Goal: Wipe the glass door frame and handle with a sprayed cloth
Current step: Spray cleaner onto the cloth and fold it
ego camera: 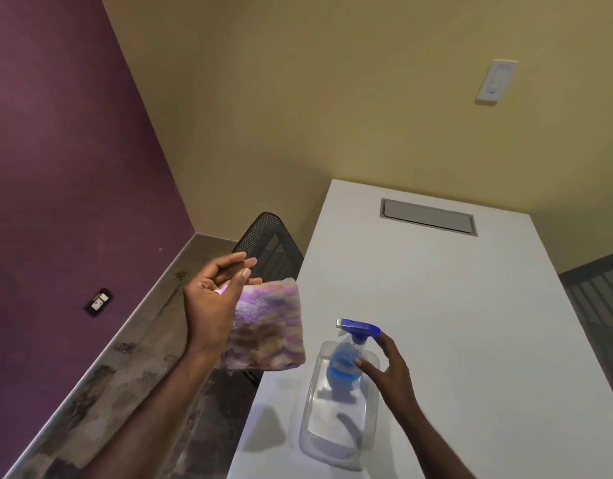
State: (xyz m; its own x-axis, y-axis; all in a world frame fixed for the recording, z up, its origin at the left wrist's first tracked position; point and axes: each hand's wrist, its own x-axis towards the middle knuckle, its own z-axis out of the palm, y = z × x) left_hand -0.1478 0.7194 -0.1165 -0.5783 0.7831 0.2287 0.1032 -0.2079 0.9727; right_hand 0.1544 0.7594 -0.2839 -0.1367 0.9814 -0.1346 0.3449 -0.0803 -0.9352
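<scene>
1. Over the near left corner of a white table (436,288), I am looking down at my two bare hands.
2. My left hand (213,302) is hovering just past the table's left edge, palm turned toward me, pinching a folded purple and tan cloth (267,326) between thumb and fingers; the cloth is hanging down from that pinch.
3. My right hand (389,366) is reaching in from the lower right, fingers spread and curved around the neck of a spray bottle (348,357). I cannot tell whether it is already touching the bottle; it is not clamped on it.
4. The bottle is standing upright in a clear plastic tray (336,451), its long axis pointing up toward me, blue fluid inside. Its blue trigger head is pointing left, toward the cloth.
5. The bottle is lying just right of the cloth and nearer my right hand, so I am judging that the right hand takes it.
6. Open table is stretching away beyond the tray; a mesh chair back (268,243) is standing close behind the cloth, near the table edge.
7. No glass door or handle is showing here.
</scene>
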